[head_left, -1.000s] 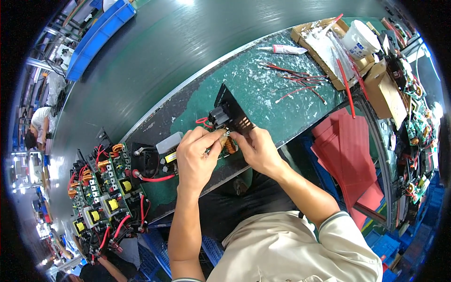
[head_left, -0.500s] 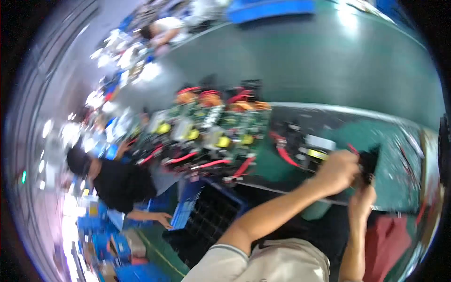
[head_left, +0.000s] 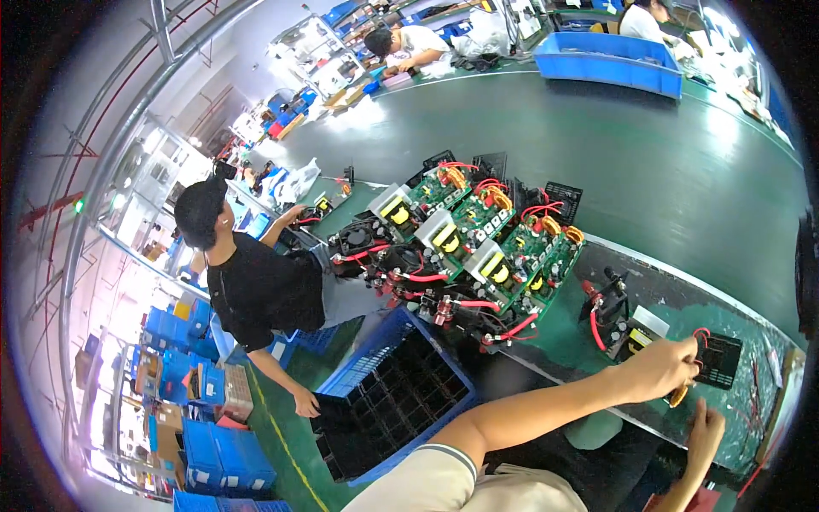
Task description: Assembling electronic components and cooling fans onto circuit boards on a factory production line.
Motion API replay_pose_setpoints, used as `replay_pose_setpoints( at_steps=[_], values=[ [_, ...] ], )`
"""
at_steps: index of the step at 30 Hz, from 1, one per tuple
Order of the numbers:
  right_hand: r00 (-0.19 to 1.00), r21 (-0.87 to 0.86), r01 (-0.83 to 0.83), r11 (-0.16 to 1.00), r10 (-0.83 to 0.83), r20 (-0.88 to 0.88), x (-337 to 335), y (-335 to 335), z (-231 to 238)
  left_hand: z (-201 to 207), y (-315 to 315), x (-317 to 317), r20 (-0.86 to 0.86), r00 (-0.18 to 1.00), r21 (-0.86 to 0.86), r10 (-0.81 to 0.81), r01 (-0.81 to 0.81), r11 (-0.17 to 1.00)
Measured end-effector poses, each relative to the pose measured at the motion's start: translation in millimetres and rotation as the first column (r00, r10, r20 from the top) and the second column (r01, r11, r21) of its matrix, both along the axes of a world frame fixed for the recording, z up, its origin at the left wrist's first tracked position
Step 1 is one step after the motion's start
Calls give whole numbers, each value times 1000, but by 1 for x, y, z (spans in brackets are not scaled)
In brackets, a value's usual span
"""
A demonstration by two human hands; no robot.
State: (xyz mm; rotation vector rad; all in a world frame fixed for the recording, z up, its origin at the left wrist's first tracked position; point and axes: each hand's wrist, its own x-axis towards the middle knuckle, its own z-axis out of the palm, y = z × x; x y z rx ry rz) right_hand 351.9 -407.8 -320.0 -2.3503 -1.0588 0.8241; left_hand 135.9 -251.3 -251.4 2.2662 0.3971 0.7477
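My left hand point(head_left: 655, 372) reaches over a circuit board unit on the bench, its fingertips pinched beside a thin red wire point(head_left: 701, 332). What they grip is hidden. Just below and to the right is my right hand point(head_left: 705, 433), its fingers curled close to an orange coil point(head_left: 678, 396); I cannot make out anything in them. A black slotted end panel point(head_left: 722, 362) sits beyond both hands. The unit's pale metal heat sink point(head_left: 651, 322) and yellow transformer point(head_left: 637, 340) show left of my left hand. At its far left end are a black fan point(head_left: 609, 299) and a thick red cable point(head_left: 595, 330).
Several similar green circuit board units point(head_left: 486, 218) stand in rows to the left. A blue crate point(head_left: 467, 375) with black dividers stands below the bench edge, a co-worker's hand point(head_left: 305, 403) at its side. A blue bin point(head_left: 607, 64) rests on the far green table.
The view has turned and steadied. The black end panel, upright between my hands before, now lies flatter beyond them. My right hand has come away from it and sits lower.
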Motion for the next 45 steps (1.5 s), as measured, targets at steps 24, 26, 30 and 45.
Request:
replay_pose_setpoints(
  at_steps=[24, 26, 30, 45],
  values=[
    [915, 481, 163, 861, 51, -400, -98, 29, 58, -12, -22, -15, 81, 981, -267, 176, -149, 952],
    [842, 483, 265, 834, 44, -538, -99, 29, 60, -11, -22, -13, 69, 983, -220, 169, -150, 964],
    [767, 413, 319, 853, 23, -641, -92, 16, 59, -3, -25, -5, 16, 998, -90, 64, -62, 994],
    [681, 380, 660, 648, -303, -666, -63, 23, 38, 8, 7, 8, -31, 994, -48, 106, -107, 993]
  ],
)
